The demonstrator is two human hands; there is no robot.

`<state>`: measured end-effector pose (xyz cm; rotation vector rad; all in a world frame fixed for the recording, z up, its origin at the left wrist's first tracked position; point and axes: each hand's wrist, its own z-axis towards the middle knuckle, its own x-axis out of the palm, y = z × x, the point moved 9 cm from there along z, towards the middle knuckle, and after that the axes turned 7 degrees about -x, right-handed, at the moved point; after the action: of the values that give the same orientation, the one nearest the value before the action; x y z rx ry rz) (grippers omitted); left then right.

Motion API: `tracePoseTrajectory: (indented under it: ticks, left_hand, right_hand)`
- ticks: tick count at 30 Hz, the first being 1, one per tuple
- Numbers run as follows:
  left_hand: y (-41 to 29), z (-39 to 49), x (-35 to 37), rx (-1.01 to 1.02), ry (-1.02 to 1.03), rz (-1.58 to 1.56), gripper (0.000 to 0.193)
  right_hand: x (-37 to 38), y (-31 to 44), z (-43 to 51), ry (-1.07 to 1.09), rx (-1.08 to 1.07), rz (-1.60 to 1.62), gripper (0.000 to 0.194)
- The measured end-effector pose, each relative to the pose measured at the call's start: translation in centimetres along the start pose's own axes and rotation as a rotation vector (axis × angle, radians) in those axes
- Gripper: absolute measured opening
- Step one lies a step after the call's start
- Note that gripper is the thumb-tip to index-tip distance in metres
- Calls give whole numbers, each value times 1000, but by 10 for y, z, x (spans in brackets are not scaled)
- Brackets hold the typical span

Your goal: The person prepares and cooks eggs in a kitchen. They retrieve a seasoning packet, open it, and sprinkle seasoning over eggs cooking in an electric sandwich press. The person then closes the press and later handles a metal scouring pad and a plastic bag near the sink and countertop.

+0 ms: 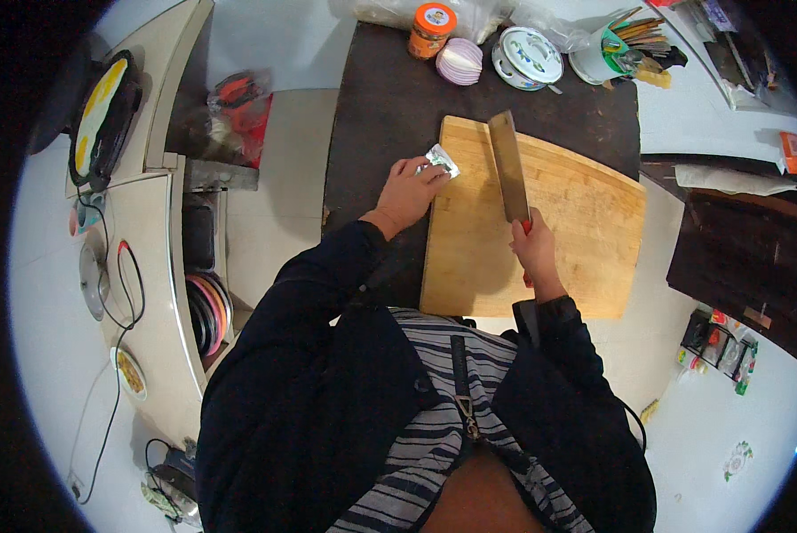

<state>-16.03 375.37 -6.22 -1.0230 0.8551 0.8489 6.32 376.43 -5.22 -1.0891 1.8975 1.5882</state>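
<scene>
My right hand (535, 245) grips the red handle of a cleaver (509, 170). Its broad blade points away from me over the wooden cutting board (571, 233). At the board's far left corner, my left hand (406, 194) has its fingers on a small white and silver packet (443, 160). The packet bears green print and overlaps the board's edge; its contents cannot be seen. The board lies on a dark tabletop (385, 120) and reaches past its right edge.
Along the table's far side stand an orange-lidded jar (431, 30), a cut purple onion (459, 61), a lidded enamel pot (527, 58) and a utensil holder (598, 56). On the left counter (145, 213) are a pan with eggs (102, 120), a plate of food (129, 373) and a cable (143, 286).
</scene>
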Motion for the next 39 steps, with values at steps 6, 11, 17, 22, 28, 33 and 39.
tracePoseTrajectory:
  ticks: [6, 11, 17, 22, 28, 33, 39]
  left_hand:
    - [0, 0, 9, -37, -5, 10, 34]
    - [-2, 1, 3, -37, -37, -12, 29]
    - [-3, 1, -2, -19, -31, -32, 25]
    - [-4, 2, -1, 8, 44, -33, 24]
    - [-9, 0, 17, 137, 32, -50, 26]
    - [-14, -1, 13, 195, 42, -25, 27]
    - [-14, 1, 8, 215, -24, -75, 25]
  right_hand:
    - [23, 59, -3, -71, 4, 66, 25]
    - [43, 85, 4, -209, -137, -26, 28]
    - [55, 93, 14, -237, -199, -35, 26]
    - [58, 105, 18, -287, -311, 14, 26]
    - [64, 108, 23, -145, -154, -113, 24]
    - [62, 119, 34, -110, -157, -119, 24]
    - [67, 113, 45, -74, -169, -127, 25]
